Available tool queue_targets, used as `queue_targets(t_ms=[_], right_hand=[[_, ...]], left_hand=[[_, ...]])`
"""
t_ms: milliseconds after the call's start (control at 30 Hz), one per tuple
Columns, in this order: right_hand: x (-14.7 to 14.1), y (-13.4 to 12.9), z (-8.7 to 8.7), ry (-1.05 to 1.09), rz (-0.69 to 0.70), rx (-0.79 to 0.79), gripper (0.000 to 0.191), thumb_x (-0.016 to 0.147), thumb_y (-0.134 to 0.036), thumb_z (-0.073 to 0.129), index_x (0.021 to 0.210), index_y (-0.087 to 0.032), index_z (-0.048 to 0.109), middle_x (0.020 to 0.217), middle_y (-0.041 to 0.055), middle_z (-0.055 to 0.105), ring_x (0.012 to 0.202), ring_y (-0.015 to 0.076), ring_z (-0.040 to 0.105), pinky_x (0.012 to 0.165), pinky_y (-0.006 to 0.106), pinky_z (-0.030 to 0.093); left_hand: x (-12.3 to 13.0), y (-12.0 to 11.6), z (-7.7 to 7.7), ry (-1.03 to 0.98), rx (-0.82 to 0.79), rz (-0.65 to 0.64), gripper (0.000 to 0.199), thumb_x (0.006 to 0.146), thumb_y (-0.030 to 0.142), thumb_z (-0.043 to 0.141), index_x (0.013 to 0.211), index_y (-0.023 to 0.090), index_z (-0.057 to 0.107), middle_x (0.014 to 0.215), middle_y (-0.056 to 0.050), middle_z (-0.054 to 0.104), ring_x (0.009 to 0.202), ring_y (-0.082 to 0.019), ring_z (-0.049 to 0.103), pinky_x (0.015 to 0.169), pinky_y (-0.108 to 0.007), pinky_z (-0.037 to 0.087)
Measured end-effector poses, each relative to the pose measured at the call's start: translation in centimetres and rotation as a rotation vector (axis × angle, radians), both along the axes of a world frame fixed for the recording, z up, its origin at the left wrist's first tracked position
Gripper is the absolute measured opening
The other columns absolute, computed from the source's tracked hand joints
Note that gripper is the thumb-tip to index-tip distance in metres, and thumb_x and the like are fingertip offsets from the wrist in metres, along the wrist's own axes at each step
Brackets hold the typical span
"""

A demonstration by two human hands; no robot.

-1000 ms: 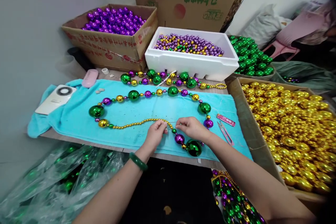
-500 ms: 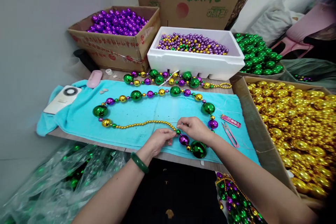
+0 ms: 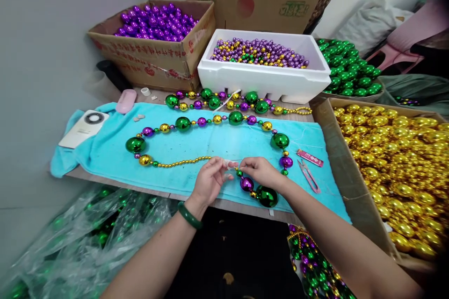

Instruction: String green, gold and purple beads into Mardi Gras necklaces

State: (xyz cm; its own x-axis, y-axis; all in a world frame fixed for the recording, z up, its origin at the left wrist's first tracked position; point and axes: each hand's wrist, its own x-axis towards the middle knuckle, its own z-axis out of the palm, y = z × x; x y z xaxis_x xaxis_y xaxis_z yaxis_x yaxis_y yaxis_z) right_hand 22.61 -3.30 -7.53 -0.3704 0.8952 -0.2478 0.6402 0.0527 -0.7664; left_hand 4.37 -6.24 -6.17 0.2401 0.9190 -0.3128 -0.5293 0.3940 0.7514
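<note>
A long bead necklace (image 3: 183,124) of large green, purple and gold beads lies in a loop on the turquoise towel (image 3: 196,142). Its run of small gold beads leads up to my left hand (image 3: 209,181), whose thumb and fingers are closed around that stretch and hide part of it. Close beside it, my right hand (image 3: 262,172) pinches the same necklace just above a small green bead. What lies between the fingertips is too small to make out. Below my right hand hang a purple bead (image 3: 247,184) and a big green bead (image 3: 267,196), resting at the towel's front edge.
Pink thread snips (image 3: 308,176) and a red packet (image 3: 310,158) lie to the right. Behind are another bead string (image 3: 213,102), a white foam box (image 3: 263,77) and a carton of purple beads (image 3: 140,63). A carton of gold beads (image 3: 396,149) borders the right; a phone (image 3: 84,129) lies left.
My left hand has moved up and slightly left along the gold beads, away from the small green bead. My right hand stays nearly in place. The view has shifted slightly.
</note>
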Motion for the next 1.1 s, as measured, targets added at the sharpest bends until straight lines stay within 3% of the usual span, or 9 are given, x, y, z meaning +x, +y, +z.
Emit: queue_targets(t_ms=[67,200,400,667,800,900,1100], right_hand=[[-0.2,0.0,0.1,-0.014,0.002,0.008,0.02,0.08,-0.028,0.048,0.074,-0.017,0.064,0.06,-0.0022,0.056,0.058,0.0114,0.049,0.056,0.022,0.035],[-0.3,0.0,0.4,-0.075,0.042,0.035,0.018,0.078,-0.024,0.051,0.071,-0.018,0.066,0.058,-0.002,0.057,0.056,0.0114,0.047,0.056,0.023,0.032],[-0.4,0.2,0.6,-0.16,0.057,0.066,0.018,0.078,-0.02,0.052,0.073,-0.019,0.069,0.058,-0.0005,0.059,0.056,0.0121,0.047,0.056,0.024,0.031],[-0.2,1.2,3.9,-0.21,0.148,0.222,0.019,0.082,-0.025,0.051,0.083,-0.021,0.07,0.07,0.003,0.066,0.064,0.0158,0.055,0.06,0.026,0.032],[0.2,1.5,4.1,-0.226,0.183,0.205,0.018,0.082,-0.024,0.052,0.081,-0.022,0.07,0.069,0.0023,0.066,0.064,0.0156,0.055,0.059,0.026,0.032],[0.2,1.2,3.8,-0.221,0.184,0.165,0.017,0.082,-0.024,0.053,0.081,-0.022,0.07,0.069,0.0021,0.065,0.063,0.0149,0.054,0.058,0.026,0.031],[0.0,0.6,2.9,-0.208,0.159,0.144,0.018,0.082,-0.022,0.051,0.081,-0.02,0.069,0.067,0.0015,0.065,0.062,0.0138,0.053,0.058,0.024,0.032]], left_hand=[[0.3,0.3,-0.4,-0.06,-0.064,-0.023,0.02,0.074,0.029,0.063,0.069,0.015,0.049,0.066,-0.001,0.054,0.068,-0.013,0.058,0.055,-0.022,0.043],[0.7,0.6,-1.7,0.091,-0.135,-0.015,0.021,0.074,0.026,0.062,0.066,0.016,0.045,0.05,0.005,0.04,0.045,-0.006,0.044,0.041,-0.016,0.029],[0.7,0.5,-1.8,0.068,-0.231,0.019,0.021,0.075,0.024,0.061,0.066,0.016,0.044,0.05,0.006,0.039,0.045,-0.005,0.044,0.04,-0.016,0.028],[0.3,0.4,-0.6,0.117,-0.358,-0.038,0.004,0.075,0.01,0.059,0.073,0.011,0.055,0.072,-0.002,0.058,0.048,-0.003,0.046,0.043,-0.015,0.036],[0.4,0.2,-1.1,0.237,-0.31,-0.153,0.013,0.072,0.019,0.066,0.08,0.008,0.064,0.074,-0.006,0.061,0.05,-0.004,0.046,0.046,-0.017,0.037],[0.4,0.3,-1.2,0.398,-0.196,-0.235,0.018,0.066,0.024,0.07,0.074,0.01,0.066,0.061,-0.001,0.056,0.05,-0.006,0.044,0.048,-0.02,0.035],[0.5,0.6,-1.0,0.73,0.076,-0.34,0.013,0.071,0.024,0.058,0.064,0.014,0.063,0.052,0.004,0.047,0.051,-0.008,0.038,0.052,-0.022,0.028]])
